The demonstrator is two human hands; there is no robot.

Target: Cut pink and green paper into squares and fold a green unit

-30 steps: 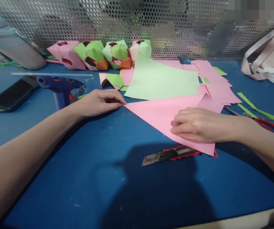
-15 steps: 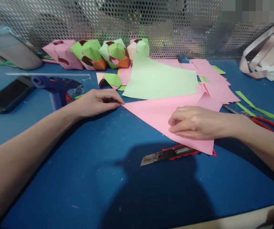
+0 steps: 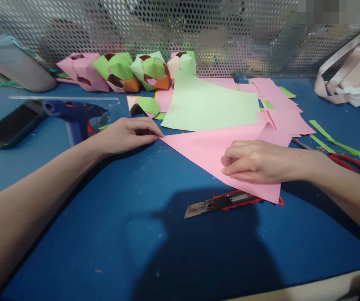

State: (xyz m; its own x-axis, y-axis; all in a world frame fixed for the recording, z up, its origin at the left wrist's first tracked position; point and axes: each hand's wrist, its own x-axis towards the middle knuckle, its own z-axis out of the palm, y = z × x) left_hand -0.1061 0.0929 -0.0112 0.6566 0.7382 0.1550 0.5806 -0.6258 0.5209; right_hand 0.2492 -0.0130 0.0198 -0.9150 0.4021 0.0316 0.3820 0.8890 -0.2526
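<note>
A pink sheet of paper (image 3: 195, 148), folded to a pointed shape, lies in front of me on the blue table. At its left tip, my left hand (image 3: 136, 133) is closed with finger and thumb at the corner. My right hand (image 3: 255, 161) rests on the paper's right part, fingers curled and pressed together along the lower edge. Partly under the paper's lower right corner lies a red utility knife (image 3: 220, 202), its blade out and pointing left. A pale green sheet (image 3: 214, 104) lies just behind the pink one.
Several folded paper shapes (image 3: 117, 69) line the metal mesh (image 3: 230, 50). A blue glue gun (image 3: 70, 113), a phone (image 3: 11, 125) and a bottle (image 3: 20, 62) are at left. Pink sheets (image 3: 288, 119), green strips (image 3: 336, 140), red-handled scissors (image 3: 355, 163) and a bag (image 3: 355, 75) are at right.
</note>
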